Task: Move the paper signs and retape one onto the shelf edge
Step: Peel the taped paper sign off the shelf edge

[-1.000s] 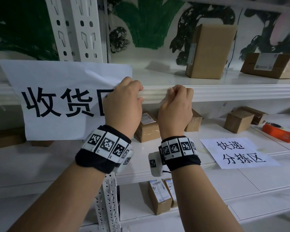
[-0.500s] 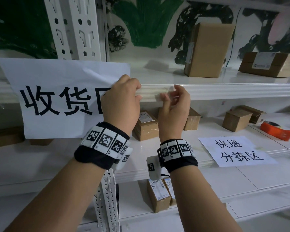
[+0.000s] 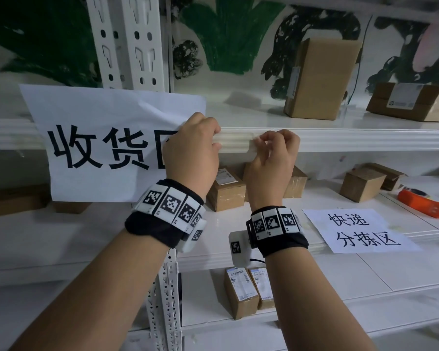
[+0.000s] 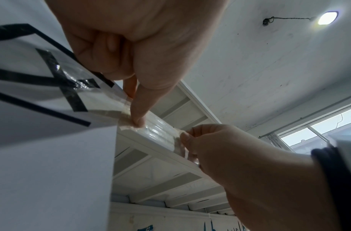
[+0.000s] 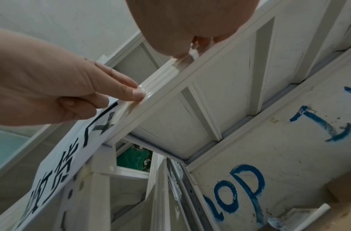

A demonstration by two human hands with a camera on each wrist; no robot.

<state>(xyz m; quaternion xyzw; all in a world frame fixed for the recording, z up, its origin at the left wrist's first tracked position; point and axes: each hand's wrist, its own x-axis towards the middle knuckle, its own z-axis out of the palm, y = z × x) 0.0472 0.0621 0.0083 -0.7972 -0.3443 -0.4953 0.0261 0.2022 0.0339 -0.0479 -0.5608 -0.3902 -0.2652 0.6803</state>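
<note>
Hanging flat across the white shelf edge (image 3: 340, 139): big sign (image 3: 107, 117) with black characters, top margin above the edge, bottom hanging below it. Lying flat on the shelf below, off to the right: small sign (image 3: 357, 231), well apart from both hands.

Pressing at the big sign's right border with the left hand (image 3: 190, 153): thumb (image 4: 139, 112) straight, tip bearing on the tape (image 3: 238, 141) where paper meets metal, remaining fingers folded toward the palm, grip wrapped around nothing. Pinching the tape's free right end with the right hand (image 3: 271, 163): narrow grip, thumb and forefinger tight on the strip, that end lifted slightly off the edge in the left wrist view. Running clear and glossy between the two hands along the ridged face of the edge, lying on it in the middle.

Hidden behind the left hand in the head view: the big sign's last character. Seen from the left wrist instead, crossed by another wrinkled piece of tape. Cut off in the right wrist view: most of the right hand, only palm and a hint of fingertips at the top. Hard to tell there which left finger bears on the strip.
</note>
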